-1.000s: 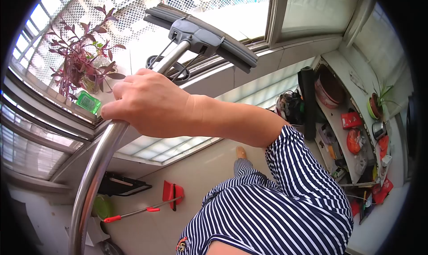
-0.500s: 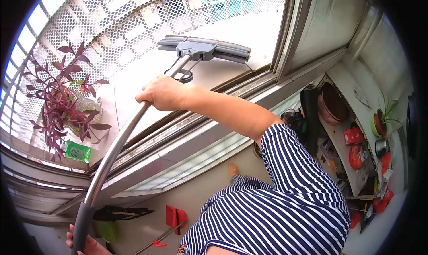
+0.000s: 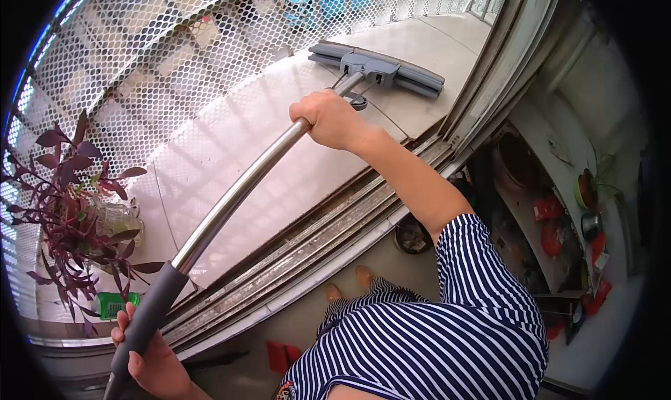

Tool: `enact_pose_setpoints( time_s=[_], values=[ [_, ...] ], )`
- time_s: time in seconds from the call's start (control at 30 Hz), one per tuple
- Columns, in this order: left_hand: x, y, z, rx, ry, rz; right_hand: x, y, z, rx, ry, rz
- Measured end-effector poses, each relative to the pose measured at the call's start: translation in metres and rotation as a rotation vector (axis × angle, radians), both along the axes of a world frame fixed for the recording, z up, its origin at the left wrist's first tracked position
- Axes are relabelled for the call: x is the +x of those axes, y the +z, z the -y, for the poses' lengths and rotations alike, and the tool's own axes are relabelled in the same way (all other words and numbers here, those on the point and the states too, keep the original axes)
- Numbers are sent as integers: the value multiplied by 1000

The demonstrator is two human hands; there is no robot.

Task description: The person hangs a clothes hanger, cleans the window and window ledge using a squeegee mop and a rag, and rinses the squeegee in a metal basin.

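Mop [image 3: 238, 190] observed in use of both hands, lying diagonally across the window opening, its upper end over the pale tiled ledge [image 3: 231, 134]. The grey head [image 3: 377, 69], a layered bar fixed crosswise to the metal pole, is at the far part of the ledge; whether it bears on the tiles or is just clear of them cannot be determined.

Right hand [image 3: 332, 120]: closed in a fist around the pole, a short way below the head, with the arm extended across the window track [image 3: 314, 229]. Left hand [image 3: 157, 364]: wrapped about the dark grip [image 3: 152, 309] at the near end, fingertips showing past one side and the thumb on the other; firmness of hold cannot be told.

Beside the grip, on the near left corner of the ledge, a purple-leaved plant [image 3: 66, 215] stands with a glass jar [image 3: 120, 222] partly behind its leaves. A green container [image 3: 114, 305] is just beyond the left fingertips, below the foliage. White mesh [image 3: 175, 71] borders the outer edge of the ledge.

Below the track, indoors, the person's two feet [image 3: 363, 277] are visible on the floor. A red dustpan [image 3: 281, 357] is also there, beside the striped clothing, partly hidden.
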State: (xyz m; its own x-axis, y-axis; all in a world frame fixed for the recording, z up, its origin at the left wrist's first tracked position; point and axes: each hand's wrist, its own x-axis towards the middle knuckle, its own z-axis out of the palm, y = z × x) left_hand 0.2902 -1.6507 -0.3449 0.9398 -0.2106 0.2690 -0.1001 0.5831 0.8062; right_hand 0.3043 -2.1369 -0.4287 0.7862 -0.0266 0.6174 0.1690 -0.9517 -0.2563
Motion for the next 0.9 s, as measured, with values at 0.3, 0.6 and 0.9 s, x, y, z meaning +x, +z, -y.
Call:
enact_pose_setpoints(
  time_s=[0.3,0.6,0.9],
  values=[
    [54,2,-38,-444,-297,411,8,-10,34,22,-97,-89],
    [81,35,-1,-482,168,268,-5,1,19,-26,-45,147],
    [147,24,101,-410,13,105,-12,6,133,-101,-331,33]
  ],
)
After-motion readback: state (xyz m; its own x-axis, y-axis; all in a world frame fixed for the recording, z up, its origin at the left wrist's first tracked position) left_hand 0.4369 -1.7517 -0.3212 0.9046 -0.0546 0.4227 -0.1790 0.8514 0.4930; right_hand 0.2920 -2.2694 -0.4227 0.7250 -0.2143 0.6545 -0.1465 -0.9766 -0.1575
